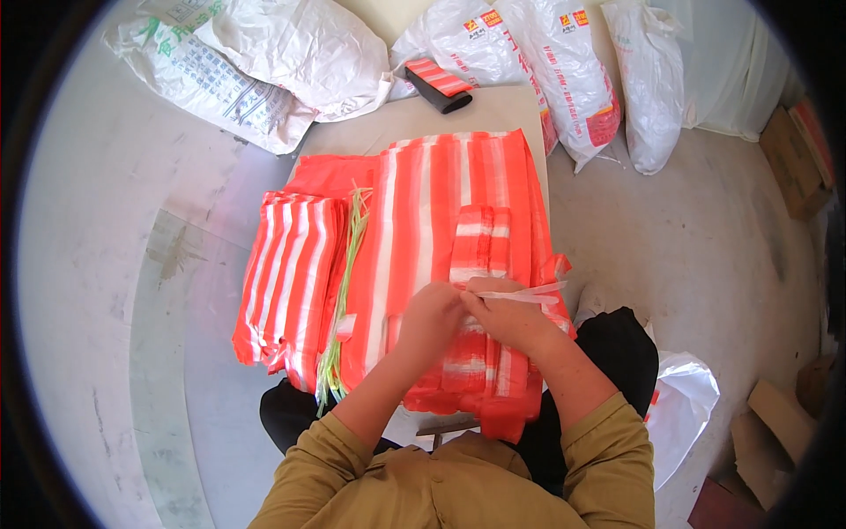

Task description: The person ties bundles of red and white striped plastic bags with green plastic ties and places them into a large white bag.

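My left hand (429, 321) and my right hand (514, 319) meet over a folded bundle of red-and-white striped plastic bags (482, 240). The right hand's fingers are closed on a thin whitish plastic strip (527, 295), whose loose ends stick out to the right. The left hand's fingers are curled in against the right hand, and what they pinch is hidden. Beneath the bundle lies a wide stack of striped plastic bags (412, 212). To its left sits a smaller folded stack (295, 242), with a bunch of yellow-green strips (351, 264) lying between the two.
The stacks rest on a beige board or tabletop (352, 137). Near its far edge is a dark roll with a striped piece (436, 85). White woven sacks (295, 48) and plastic sacks (564, 79) line the back. Cardboard boxes (793, 163) and a white bag (687, 397) are at the right.
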{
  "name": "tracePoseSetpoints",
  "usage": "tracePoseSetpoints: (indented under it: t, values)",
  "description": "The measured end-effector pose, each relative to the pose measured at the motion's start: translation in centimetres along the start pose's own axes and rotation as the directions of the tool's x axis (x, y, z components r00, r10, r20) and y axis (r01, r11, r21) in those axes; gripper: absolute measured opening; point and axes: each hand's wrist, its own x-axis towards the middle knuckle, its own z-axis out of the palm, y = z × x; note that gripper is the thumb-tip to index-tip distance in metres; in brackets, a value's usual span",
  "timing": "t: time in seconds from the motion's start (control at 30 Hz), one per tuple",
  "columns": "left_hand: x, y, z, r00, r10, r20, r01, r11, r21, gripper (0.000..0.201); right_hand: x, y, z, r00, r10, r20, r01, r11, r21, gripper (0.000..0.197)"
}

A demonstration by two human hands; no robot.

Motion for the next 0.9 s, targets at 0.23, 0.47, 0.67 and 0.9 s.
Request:
tracePoseSetpoints:
  t: [0.23, 0.47, 0.67, 0.9]
  values:
    - [0.0, -1.0, 0.8, 0.926, -0.368, 0.087, 0.378, 0.901, -0.214, 0.013, -0.1, 1.3, 1.0, 0.987, 0.136, -0.083, -0.100, 0.935, 0.339, 0.012]
    - [-0.1, -2.0, 1.1, 0.949, -0.306, 0.075, 0.315, 0.933, -0.175, 0.017, 0.0, 0.8, 1.3, 0.938, -0.159, -0.308, 0.183, 0.982, 0.052, 0.014]
    - [-0.3, -1.3, 0.4, 0.963, -0.245, 0.108, 0.259, 0.956, -0.140, 0.009, -0.1, 1.5, 1.7, 0.924, -0.236, -0.300, 0.216, 0.971, -0.098, 0.010]
    - [-1.0, -2.1, 0.4, 0.975, -0.196, 0.107, 0.213, 0.959, -0.187, 0.006, -0.1, 1.4, 1.5, 0.931, -0.211, -0.297, 0.205, 0.977, -0.052, 0.005]
